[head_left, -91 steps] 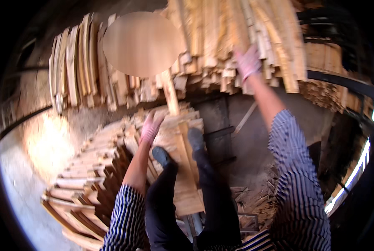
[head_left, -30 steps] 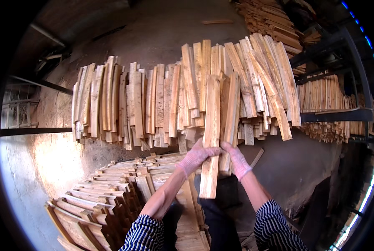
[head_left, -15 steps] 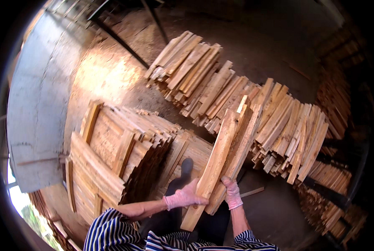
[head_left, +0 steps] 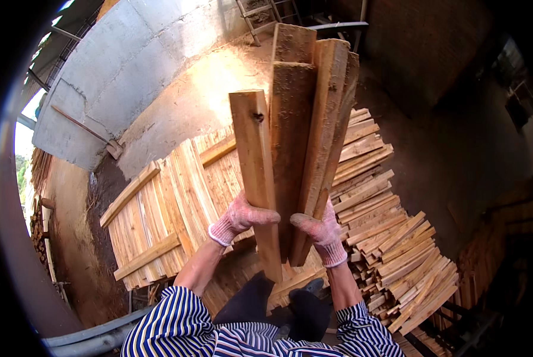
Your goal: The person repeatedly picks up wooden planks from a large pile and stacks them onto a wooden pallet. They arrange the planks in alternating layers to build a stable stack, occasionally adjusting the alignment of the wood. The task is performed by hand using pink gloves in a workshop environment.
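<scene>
Between my two gloved hands stands a bundle of several wooden boards (head_left: 292, 119), tilted up and away from me with their far ends fanned out. My left hand (head_left: 242, 220) is closed round the lower part of the leftmost board, thumb across its face. On the right edge of the bundle, my right hand (head_left: 323, 232) grips the boards with its thumb in front. Its fingers are partly hidden behind the wood. Beyond my left hand lies a flat stack of planks (head_left: 171, 208) with crosswise strips on top.
A long pile of loose boards (head_left: 391, 238) runs down the right side. At the far left a long-handled tool (head_left: 88, 128) leans against a grey concrete wall (head_left: 147, 59). A ladder-like frame (head_left: 257, 15) stands at the back. A metal pipe (head_left: 94, 342) crosses the lower left.
I have turned left, so the plank stack now lies ahead and the loose pile to the right. The boards have been raised more upright and spread apart, still in both hands.
</scene>
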Demonstrator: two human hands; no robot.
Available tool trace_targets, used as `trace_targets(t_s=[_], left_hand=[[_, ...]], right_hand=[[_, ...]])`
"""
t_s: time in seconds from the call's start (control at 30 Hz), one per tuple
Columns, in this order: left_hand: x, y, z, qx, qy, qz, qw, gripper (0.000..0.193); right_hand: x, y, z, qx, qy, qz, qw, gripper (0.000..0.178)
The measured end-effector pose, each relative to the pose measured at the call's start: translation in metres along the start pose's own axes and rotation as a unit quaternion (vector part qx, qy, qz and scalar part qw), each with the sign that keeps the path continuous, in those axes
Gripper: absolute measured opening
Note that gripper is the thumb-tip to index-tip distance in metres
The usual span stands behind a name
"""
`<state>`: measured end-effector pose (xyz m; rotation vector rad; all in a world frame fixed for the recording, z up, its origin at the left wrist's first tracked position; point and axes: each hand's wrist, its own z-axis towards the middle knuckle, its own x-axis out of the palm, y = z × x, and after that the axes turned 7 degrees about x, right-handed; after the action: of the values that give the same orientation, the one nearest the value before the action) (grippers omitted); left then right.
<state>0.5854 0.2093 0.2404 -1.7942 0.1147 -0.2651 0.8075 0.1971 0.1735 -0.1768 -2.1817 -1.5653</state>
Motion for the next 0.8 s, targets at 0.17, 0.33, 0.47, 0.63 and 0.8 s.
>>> trace_targets(t_s=[0.17,0.33,0.47,0.63,0.8], left_hand=[[-0.086,-0.044,0.008,0.133,-0.054,0.153,0.978,0.061],[-0.197,0.004,0.016,0.167,-0.001,0.383,0.909,0.06],[-0.246,0.068,0.05,0.1,0.042,0.369,0.923,0.042],[-0.324,0.117,0.069,0.09,0.023,0.28,0.955,0.063],[-0.319,0.117,0.038,0.148,-0.212,-0.355,0.898,0.044]], right_hand=[[0.073,0.046,0.099,-0.098,0.12,-0.166,0.974,0.12],[0.134,0.023,0.172,-0.09,0.204,-0.368,0.903,0.103],[0.146,-0.035,0.217,-0.118,0.178,-0.569,0.794,0.079],[0.164,-0.051,0.269,-0.091,0.191,-0.376,0.902,0.111],[0.213,-0.029,0.243,0.042,0.146,-0.423,0.893,0.124]])
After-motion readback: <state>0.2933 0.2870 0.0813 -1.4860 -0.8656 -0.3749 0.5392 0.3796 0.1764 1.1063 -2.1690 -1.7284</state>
